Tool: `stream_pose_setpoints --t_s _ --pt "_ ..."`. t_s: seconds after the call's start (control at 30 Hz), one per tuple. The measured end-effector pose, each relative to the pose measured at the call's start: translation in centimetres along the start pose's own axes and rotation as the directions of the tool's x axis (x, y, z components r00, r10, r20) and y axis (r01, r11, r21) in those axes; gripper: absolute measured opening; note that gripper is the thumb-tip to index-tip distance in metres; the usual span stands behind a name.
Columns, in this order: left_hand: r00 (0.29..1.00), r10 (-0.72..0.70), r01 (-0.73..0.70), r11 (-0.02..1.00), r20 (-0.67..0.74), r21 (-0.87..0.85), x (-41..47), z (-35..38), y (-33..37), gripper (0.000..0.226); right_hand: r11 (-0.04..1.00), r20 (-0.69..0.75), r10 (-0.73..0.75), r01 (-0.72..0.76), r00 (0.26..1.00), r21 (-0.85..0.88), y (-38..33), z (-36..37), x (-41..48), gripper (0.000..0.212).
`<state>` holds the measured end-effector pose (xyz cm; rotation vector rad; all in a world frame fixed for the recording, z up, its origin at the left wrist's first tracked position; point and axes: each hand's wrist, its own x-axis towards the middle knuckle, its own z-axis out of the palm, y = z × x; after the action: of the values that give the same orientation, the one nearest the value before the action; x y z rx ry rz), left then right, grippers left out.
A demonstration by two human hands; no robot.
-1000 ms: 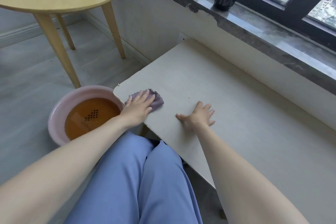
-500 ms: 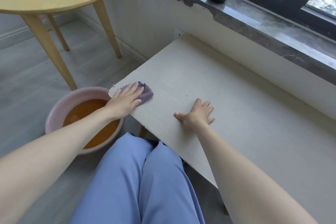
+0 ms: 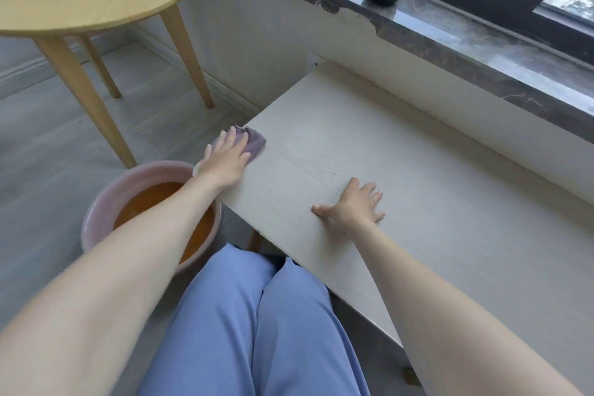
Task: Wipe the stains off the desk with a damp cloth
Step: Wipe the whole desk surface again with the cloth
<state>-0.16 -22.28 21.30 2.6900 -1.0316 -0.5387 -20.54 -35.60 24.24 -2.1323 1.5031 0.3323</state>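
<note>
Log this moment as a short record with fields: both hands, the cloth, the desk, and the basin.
left hand: flat on the purple cloth, pressing it at the left end of the desk
right hand: spread flat on the desk, apart from the cloth
desk: pale top, tiny dark speck near the right hand
basin: pink, on the floor by the desk, holding brownish liquid

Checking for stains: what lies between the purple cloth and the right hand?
Bare desk top, apart from one tiny dark speck, in the head view.
</note>
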Motion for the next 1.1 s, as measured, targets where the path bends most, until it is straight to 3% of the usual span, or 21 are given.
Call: stream_pose_setpoints --t_s 0.07,0.23,0.4,0.47,0.6,0.8,1.0,1.1 --pt "0.999 -0.035 0.035 0.999 -0.021 -0.005 0.5 0.1 1.5 0.05 0.997 0.015 0.003 -0.002 1.0 -0.074 -0.4 -0.3 0.1 0.102" --pt "0.975 0.209 -0.211 0.977 0.071 0.031 -0.6 0.7 0.1 0.052 0.975 0.069 0.046 -0.029 0.997 -0.22 -1.9 -1.2 0.7 0.115" --pt "1.0 0.008 -0.008 1.0 0.005 0.019 3.0 -0.3 1.6 0.051 0.929 0.106 -0.034 0.07 0.994 -0.364 -3.4 -2.0 1.7 0.131" --pt "0.999 0.046 -0.047 0.998 0.015 0.05 3.0 0.0 2.4 0.051 0.936 0.116 -0.076 0.111 0.99 -0.334 -4.5 -2.3 2.6 0.125" --pt "0.953 0.284 -0.292 0.953 0.104 0.075 1.7 0.3 0.9 0.051 0.974 0.072 -0.128 0.139 0.989 -0.179 -6.3 -2.8 5.3 0.103" --pt "0.998 0.058 -0.059 0.997 0.015 0.044 6.2 -0.4 3.2 0.05 0.976 0.069 -0.081 0.093 0.994 -0.195 -6.7 -2.4 8.2 0.101" --pt "0.934 0.339 -0.352 0.928 0.112 0.121 5.8 -0.2 2.0 0.052 0.968 0.015 -0.126 0.126 0.992 -0.219 -6.7 -4.0 10.8 0.104" --pt "0.983 0.178 -0.181 0.982 0.054 0.054 8.4 -0.6 2.7 0.051 0.966 0.021 -0.124 0.125 0.992 -0.226 -6.9 -4.7 12.0 0.106"
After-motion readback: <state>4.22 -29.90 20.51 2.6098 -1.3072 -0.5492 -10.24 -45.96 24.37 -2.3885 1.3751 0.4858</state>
